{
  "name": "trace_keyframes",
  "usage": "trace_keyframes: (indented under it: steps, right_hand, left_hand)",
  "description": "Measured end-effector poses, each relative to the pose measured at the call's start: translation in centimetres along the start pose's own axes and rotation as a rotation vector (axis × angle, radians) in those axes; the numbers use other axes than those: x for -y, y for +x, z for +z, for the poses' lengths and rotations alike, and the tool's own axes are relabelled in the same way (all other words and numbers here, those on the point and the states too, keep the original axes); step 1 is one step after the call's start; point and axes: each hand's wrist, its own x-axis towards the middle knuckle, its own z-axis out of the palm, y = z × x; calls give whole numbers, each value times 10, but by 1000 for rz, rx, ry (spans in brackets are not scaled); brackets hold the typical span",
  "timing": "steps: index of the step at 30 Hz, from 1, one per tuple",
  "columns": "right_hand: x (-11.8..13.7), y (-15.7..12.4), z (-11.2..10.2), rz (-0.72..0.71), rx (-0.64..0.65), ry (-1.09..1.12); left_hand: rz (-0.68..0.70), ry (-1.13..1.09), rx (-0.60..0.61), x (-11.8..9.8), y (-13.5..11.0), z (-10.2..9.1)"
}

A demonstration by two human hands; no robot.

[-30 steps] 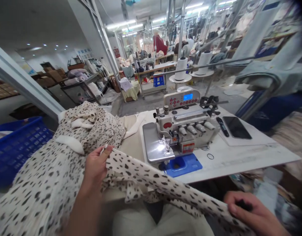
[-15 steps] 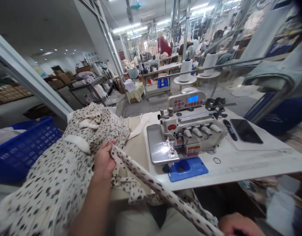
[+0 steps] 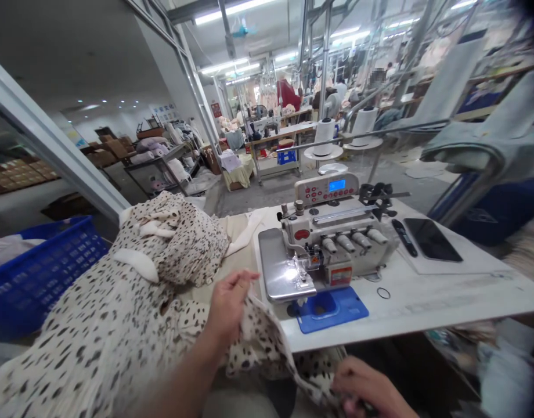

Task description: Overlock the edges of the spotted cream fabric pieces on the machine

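Observation:
A cream chiffon garment with black spots (image 3: pixel 93 325) lies heaped across my lap and up onto the table's left side. My left hand (image 3: pixel 228 305) pinches a loose edge of it just left of the overlock sewing machine's (image 3: pixel 328 238) metal bed. At the bottom of the view, my right hand (image 3: pixel 367 389) grips a lower part of the same cloth, below the table's front edge. A slack fold of spotted fabric hangs between my hands. The machine's needle area is uncovered, and no cloth lies under its presser foot.
A blue plastic crate (image 3: pixel 44 273) stands to the left. A smartphone (image 3: pixel 432 239) and a black tool (image 3: pixel 404 237) lie on the white table (image 3: pixel 424 307) right of the machine. Thread cones (image 3: pixel 324 132) stand behind it. A grey-blue garment (image 3: pixel 480 133) hangs at right.
My hands have moved closer together, the left one shifting right toward the machine and the right one shifting left. The taut strip of cloth between them has gone slack.

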Motion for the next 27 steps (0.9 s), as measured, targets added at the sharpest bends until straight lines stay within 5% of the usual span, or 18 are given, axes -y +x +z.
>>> trace_keyframes:
  steps: [4,10,13,20,24,27]
  right_hand:
    - [13,49,1,-183,-185,38]
    - [26,98,18,-81,-74,240]
    - [13,103,20,13,-56,243]
    - [-17,115,29,102,-153,233]
    - [-15,117,32,104,-122,163]
    - [-14,114,32,81,-135,199]
  left_hand:
    - [-59,207,376,-3,-37,27]
    - [-86,319,522,-11,-31,37]
    - [-28,393,451,-5,-11,35]
    - [359,792,194,16,45,41]
    - [700,1039,179,22,35,43]
    - [779,1174,249,27,14,46]
